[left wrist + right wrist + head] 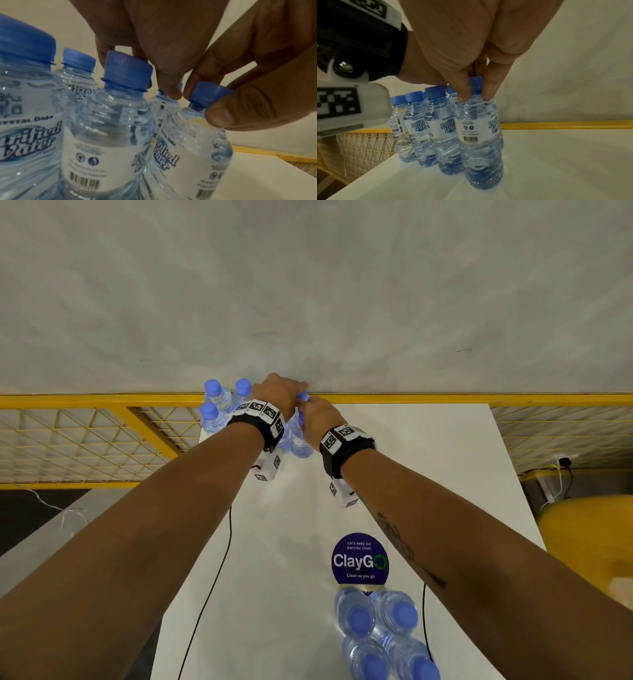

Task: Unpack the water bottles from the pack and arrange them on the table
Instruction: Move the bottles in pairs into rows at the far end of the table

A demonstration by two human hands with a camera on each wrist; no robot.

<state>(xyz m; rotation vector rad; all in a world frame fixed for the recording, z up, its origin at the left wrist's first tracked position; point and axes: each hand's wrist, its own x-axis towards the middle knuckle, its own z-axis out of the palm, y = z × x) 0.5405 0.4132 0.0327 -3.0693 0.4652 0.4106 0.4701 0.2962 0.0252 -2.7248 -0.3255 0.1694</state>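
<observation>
Several clear water bottles [215, 405] with blue caps stand grouped at the far left corner of the white table [428, 457]. My left hand [281, 393] reaches over them. Its thumb and fingers [173, 92] pinch the cap of the bottle [193, 146] at the group's right end, which leans a little. Just beside it, my right hand [317, 414] pinches the neck of another bottle [481, 142] standing on the table nearest that wrist. The pack [376, 631], several bottles bunched together, sits by the near edge.
A purple round ClayGo sticker [359, 559] lies on the table in front of the pack. A yellow mesh railing [102, 433] runs behind and left of the table, against a grey wall. Black cables [219, 570] hang along the table sides. A yellow object [589, 542] stands to the right.
</observation>
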